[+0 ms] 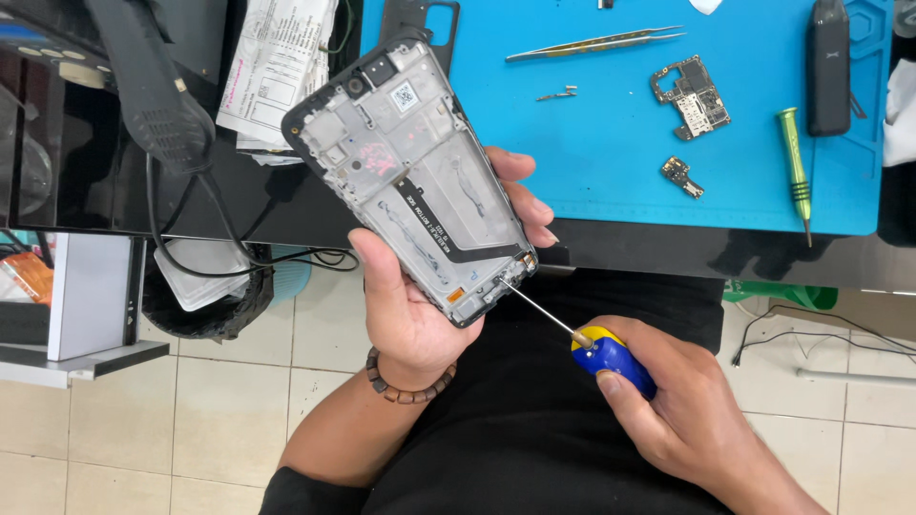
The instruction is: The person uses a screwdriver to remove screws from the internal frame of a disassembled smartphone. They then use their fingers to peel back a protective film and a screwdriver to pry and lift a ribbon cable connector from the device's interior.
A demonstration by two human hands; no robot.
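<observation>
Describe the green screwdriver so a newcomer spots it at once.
Start at the blue work mat on the dark table. Near its right edge, just left of a black oblong device, lies the green screwdriver, tip toward the person. It is the only green tool; the one in the right hand is blue and yellow.

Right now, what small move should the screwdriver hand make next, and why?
Probably turn the screwdriver in place: its tip already sits at the lower corner of the phone frame, which the left hand holds steady, and the right hand grips the handle.
</observation>
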